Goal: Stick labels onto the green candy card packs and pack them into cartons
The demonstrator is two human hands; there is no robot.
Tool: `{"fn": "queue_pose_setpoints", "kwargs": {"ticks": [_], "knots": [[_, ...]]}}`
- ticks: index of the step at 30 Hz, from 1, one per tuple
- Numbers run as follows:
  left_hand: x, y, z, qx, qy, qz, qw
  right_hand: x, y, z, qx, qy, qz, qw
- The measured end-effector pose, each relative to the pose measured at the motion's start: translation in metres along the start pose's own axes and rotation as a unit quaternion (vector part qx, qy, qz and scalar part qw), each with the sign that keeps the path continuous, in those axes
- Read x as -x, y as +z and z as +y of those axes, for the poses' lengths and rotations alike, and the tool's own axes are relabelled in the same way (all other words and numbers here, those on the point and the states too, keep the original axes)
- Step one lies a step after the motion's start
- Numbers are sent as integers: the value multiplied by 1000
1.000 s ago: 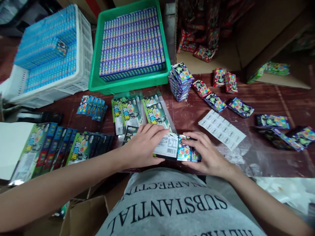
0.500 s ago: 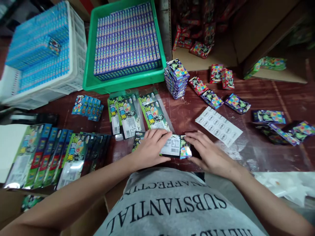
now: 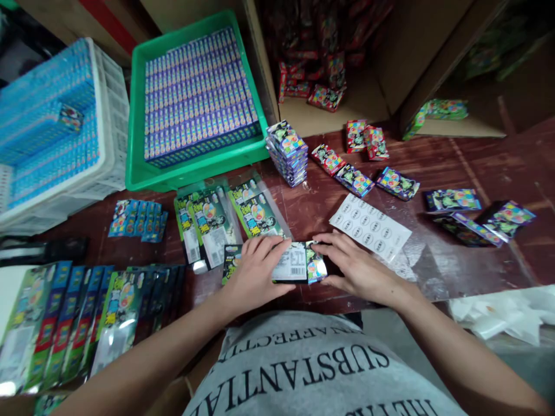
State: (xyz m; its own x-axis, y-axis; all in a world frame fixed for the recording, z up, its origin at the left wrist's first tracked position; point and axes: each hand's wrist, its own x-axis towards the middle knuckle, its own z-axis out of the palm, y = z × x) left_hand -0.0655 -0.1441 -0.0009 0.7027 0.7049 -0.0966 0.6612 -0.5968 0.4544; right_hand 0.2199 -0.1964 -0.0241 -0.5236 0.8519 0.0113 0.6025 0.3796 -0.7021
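The person wears a light grey T-shirt (image 3: 312,370) of soft heathered cloth, and it fills the bottom middle of the head view. Across the chest run rows of large black serif capitals, seen upside down from above; the biggest row reads "SUBSTANTIAL", a smaller row sits above it and another is cut off at the lower edge. The sleeves are out of sight, and both forearms are bare right down to the wrists. The left hand (image 3: 255,274) and the right hand (image 3: 359,271) are bare too, with no gloves, rings, watch or bands showing. The fingernails look short and unpainted.
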Motion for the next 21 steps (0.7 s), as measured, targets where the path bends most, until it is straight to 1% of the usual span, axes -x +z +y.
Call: {"fn": "queue_pose_setpoints", "kwargs": {"ticks": [2,5,7,9,13,15,18,20,21], "knots": [[-2,-3,1,-12,-8,6,1000,0,-3,-4,-2,15,26,1000],[-5,-7,5,-25,-22,34,999,2,-3,-14,9,52,107,993],[-9,-9,8,-32,-22,49,998,2,-2,-18,11,69,135,988],[-13,-11,11,-34,-16,48,998,3,-1,-20,-1,68,120,990],[-23,-11,16,-13,17,6,1000,2,-8,-20,-26,34,47,998],[-28,-9,18,-5,11,9,1000,1,-12,-24,-37,30,32,998],[-32,-4,15,-8,-17,32,999,-4,-19,-30,-41,27,23,999],[-35,-2,9,-19,-21,30,999,-9,-35,-21,-25,11,41,999],[-39,-1,7,-26,-16,28,999,-13,-48,-9,-11,6,72,997]]}}
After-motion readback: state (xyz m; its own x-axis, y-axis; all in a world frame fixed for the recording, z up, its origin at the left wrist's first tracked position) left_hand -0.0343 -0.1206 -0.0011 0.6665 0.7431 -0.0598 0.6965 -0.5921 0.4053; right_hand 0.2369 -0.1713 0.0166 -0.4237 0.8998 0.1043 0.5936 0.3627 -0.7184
